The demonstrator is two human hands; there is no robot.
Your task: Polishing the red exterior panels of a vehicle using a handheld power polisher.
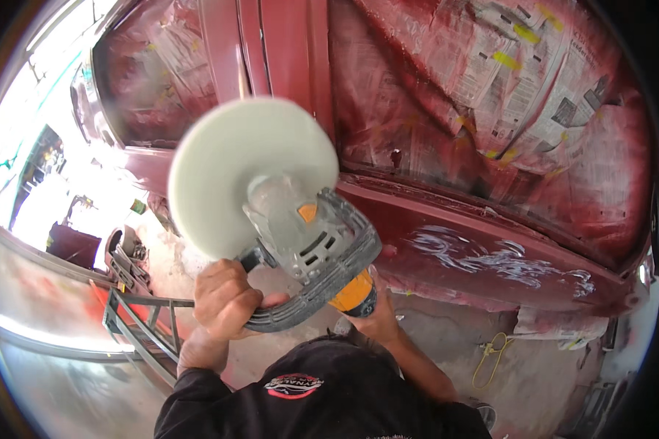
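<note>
Both of my hands hold a grey and orange rotary polisher [300, 238], raised beside a dark red car body [392, 238]. Its round white pad [216, 172] faces away from me, and its blurred surface suggests spinning. My left hand [225, 298] is closed around the black loop handle [289, 313] at the front. At the orange rear of the tool, my right hand [375, 322] wraps the body, partly hidden by it. White compound smears [505, 260] streak the red lower panel to the right of the tool. The pad appears apart from these smears.
Painted-over newspaper masking [512, 88] covers the car's openings. A metal frame stand [143, 322] stands close to my left arm. On the concrete floor at right lies a yellow cord [483, 362]. Dark curved parts [124, 256] lie farther left.
</note>
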